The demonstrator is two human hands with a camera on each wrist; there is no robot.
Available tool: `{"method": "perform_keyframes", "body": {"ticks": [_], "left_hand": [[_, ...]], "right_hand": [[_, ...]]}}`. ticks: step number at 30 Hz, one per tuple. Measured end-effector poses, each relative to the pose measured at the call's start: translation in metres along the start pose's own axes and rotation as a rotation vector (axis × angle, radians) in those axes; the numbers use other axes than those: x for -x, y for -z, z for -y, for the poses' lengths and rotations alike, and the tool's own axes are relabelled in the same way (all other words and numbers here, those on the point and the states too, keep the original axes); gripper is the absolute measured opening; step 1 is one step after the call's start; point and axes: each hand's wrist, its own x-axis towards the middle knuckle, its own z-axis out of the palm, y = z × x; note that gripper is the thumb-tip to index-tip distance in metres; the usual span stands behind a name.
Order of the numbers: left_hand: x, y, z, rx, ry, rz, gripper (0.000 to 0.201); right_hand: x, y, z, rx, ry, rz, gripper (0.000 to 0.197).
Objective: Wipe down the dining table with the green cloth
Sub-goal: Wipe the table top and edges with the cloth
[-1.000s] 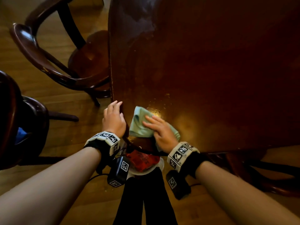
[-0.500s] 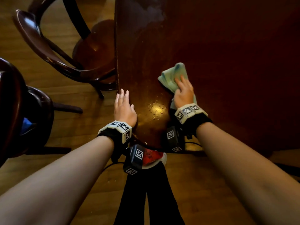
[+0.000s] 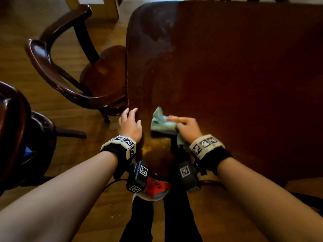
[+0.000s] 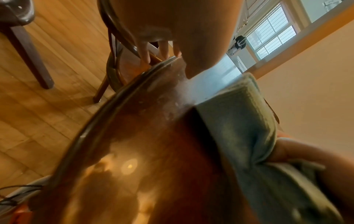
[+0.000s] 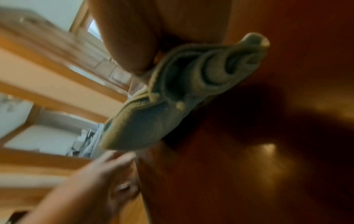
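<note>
The dark red-brown dining table (image 3: pixel 236 75) fills the right and upper part of the head view. The green cloth (image 3: pixel 161 125) lies bunched on it near the left corner closest to me. My right hand (image 3: pixel 187 127) holds the cloth down against the wood, index finger stretched left over it and the other fingers curled into it. The right wrist view shows the rolled-up cloth (image 5: pixel 157 118) under my palm. My left hand (image 3: pixel 130 125) rests on the table's left edge, with its fingers (image 4: pixel 143 50) over the rim and nothing in it. The cloth (image 4: pixel 243 128) is just to its right.
A dark wooden armchair (image 3: pixel 57 72) is tucked against the table's left side. A second dark chair (image 3: pixel 15 128) stands at the far left. My black-clad legs and a red shoe (image 3: pixel 155 187) are below the near corner, on the wooden floor.
My right hand pushed the cloth away along the table, then pulled it back toward the near left corner, and the cloth is now more bunched. My left hand stayed at the edge.
</note>
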Motion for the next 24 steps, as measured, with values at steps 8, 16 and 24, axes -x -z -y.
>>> {"method": "perform_keyframes", "body": {"ticks": [8, 16, 24], "left_hand": [[-0.086, 0.001, -0.05, -0.036, 0.23, -0.065, 0.061], [-0.182, 0.0, -0.1, -0.114, 0.261, -0.234, 0.063], [-0.246, 0.004, -0.115, -0.062, 0.242, -0.322, 0.06]], "right_hand": [[-0.177, 0.101, 0.055, -0.074, -0.026, -0.609, 0.044], [-0.315, 0.12, 0.079, 0.551, -0.064, -0.409, 0.057], [-0.42, 0.089, 0.141, 0.604, -0.024, -0.385, 0.053]]}}
